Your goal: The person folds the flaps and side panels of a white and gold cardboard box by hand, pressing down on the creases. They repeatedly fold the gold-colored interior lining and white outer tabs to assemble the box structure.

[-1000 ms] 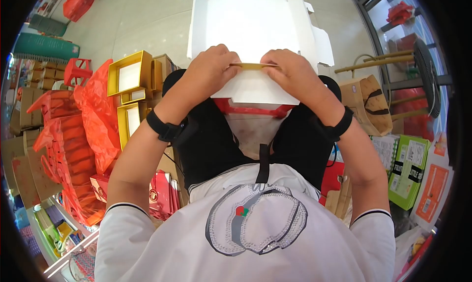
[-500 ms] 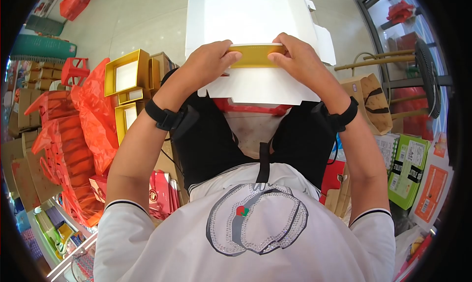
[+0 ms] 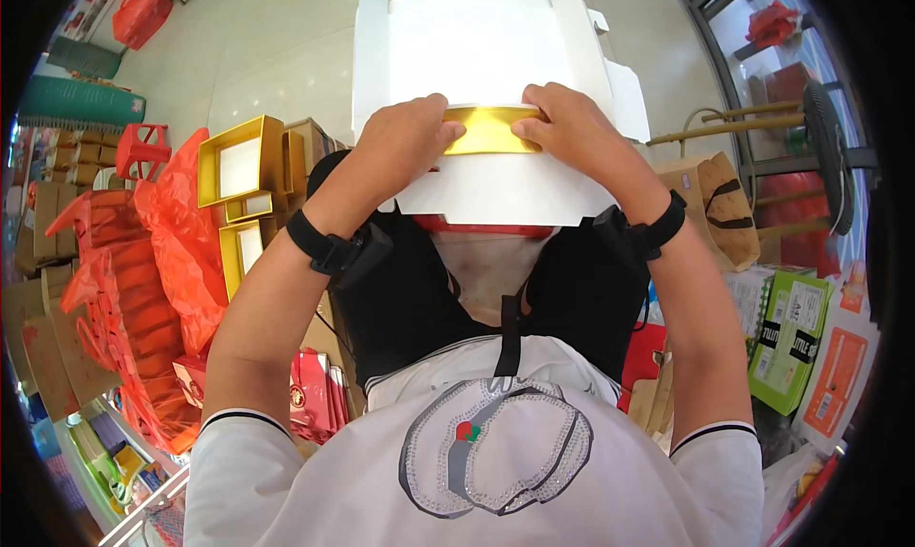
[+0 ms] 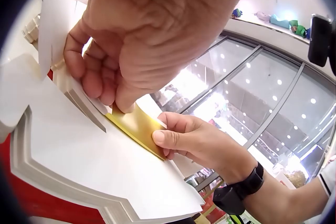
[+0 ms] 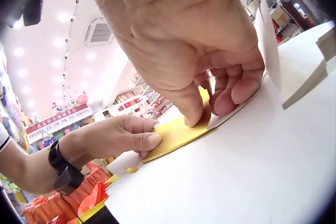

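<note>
Both hands share a short gold cardboard strip (image 3: 491, 131), held over a stack of flat white cardboard box blanks (image 3: 505, 187) across the knees. At the strip's left end, my left hand (image 3: 405, 137) pinches it with the thumb on the gold face and fingers behind. My right hand (image 3: 575, 132) grips the other end the same way. In the left wrist view the gold strip (image 4: 137, 127) bows slightly, its lower long edge right at the white cardboard. The right wrist view shows the gold strip (image 5: 176, 133) close over the white surface, with fingertips partly hidden behind it.
Open gold boxes (image 3: 238, 166) with white insides stand at the left, beside red plastic bags (image 3: 181, 252). To the right are a brown paper bag (image 3: 710, 209), a green box (image 3: 789, 342) and a round-seated stool (image 3: 827, 156). Red gift bags (image 3: 319, 395) sit by the left hip.
The gold strip was nearly edge-on a second ago; both hands have tilted it so its gold face shows. Since half a second ago it sits slightly lower in the head view.
</note>
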Demonstrator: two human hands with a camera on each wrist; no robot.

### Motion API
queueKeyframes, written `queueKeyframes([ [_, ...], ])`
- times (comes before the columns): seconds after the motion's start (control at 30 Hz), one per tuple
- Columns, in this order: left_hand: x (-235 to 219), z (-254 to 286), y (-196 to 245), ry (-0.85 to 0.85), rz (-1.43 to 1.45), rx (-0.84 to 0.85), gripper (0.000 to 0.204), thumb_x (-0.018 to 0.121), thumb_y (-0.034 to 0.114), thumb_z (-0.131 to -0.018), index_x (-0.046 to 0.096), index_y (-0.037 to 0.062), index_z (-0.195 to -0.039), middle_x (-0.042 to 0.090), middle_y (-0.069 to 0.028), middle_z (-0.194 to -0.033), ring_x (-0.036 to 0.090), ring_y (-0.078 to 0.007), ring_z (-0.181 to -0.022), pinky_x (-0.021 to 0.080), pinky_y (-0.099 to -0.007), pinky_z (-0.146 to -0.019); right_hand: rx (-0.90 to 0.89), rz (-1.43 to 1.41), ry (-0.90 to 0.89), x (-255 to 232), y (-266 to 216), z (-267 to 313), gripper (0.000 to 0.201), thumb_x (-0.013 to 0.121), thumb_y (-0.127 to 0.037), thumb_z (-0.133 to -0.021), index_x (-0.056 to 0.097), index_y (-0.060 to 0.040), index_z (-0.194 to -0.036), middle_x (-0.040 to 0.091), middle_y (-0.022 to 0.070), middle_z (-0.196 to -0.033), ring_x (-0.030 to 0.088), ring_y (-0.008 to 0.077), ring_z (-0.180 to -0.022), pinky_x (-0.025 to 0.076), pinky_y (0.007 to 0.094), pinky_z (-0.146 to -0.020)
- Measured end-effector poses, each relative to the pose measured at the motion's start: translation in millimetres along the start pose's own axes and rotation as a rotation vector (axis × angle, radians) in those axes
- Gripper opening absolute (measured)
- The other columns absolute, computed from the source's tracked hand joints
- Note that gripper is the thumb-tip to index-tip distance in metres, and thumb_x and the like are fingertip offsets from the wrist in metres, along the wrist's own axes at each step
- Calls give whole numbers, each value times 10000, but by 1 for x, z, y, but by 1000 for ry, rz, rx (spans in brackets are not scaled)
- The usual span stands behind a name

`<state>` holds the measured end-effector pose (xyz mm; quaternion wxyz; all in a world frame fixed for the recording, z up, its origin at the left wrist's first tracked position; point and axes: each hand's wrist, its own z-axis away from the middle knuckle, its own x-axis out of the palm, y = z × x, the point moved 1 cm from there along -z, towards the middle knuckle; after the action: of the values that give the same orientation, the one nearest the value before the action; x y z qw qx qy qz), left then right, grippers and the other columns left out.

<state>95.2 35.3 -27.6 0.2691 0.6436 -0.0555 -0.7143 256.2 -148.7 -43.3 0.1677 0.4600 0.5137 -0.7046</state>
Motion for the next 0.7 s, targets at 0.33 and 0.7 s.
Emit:
queueKeyframes([
  [0.33, 4, 0, 5, 46, -104, 37, 315, 644, 281, -1036, 631, -11, -919, 712, -215, -804, 708, -400, -791, 554, -480, -751, -11, 64, 8, 5, 3, -2, 257, 676, -246, -958, 631, -1, -1022, 662, 223, -966, 645, 387, -935, 501, 466, -849],
  [0.7, 5, -2, 3, 27, -124, 47, 366, 605, 326, -1066, 617, -18, -941, 716, -232, -844, 696, -418, -820, 541, -497, -784, -11, 82, -15, 5, 2, -3, 268, 671, -255, -959, 647, -11, -1065, 660, 221, -990, 641, 395, -964, 500, 469, -873],
])
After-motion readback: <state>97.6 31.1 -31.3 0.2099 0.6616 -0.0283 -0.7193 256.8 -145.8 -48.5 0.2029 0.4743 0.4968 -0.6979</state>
